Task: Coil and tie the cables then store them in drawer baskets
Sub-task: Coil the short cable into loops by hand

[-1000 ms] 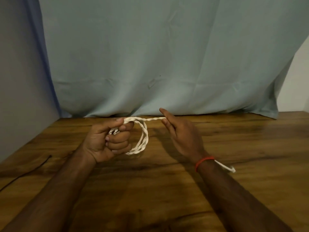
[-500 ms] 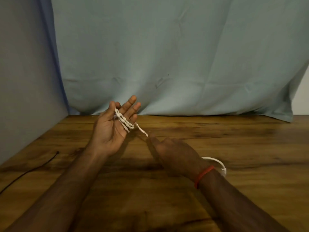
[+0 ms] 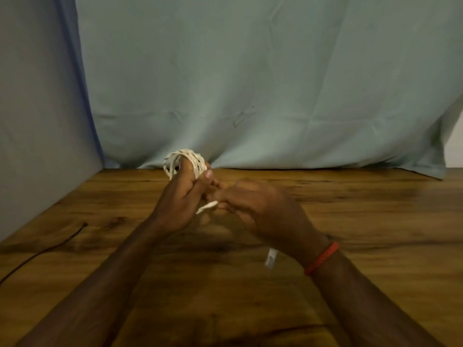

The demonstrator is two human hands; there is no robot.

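White twisted cable (image 3: 190,159) loops round the left hand's (image 3: 179,199) fingers, thumb clamping it; right hand (image 3: 260,209), just beside, pinches its tail.

Dim, soft light; faint shadow on table (image 3: 375,221); loose end of white cable (image 3: 198,162) motion-blurred.

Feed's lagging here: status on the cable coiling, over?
Left hand holds white cable coiled round its fingers. Right hand pinches its loose tail. Not yet tied. Black cable lies clear, far left.
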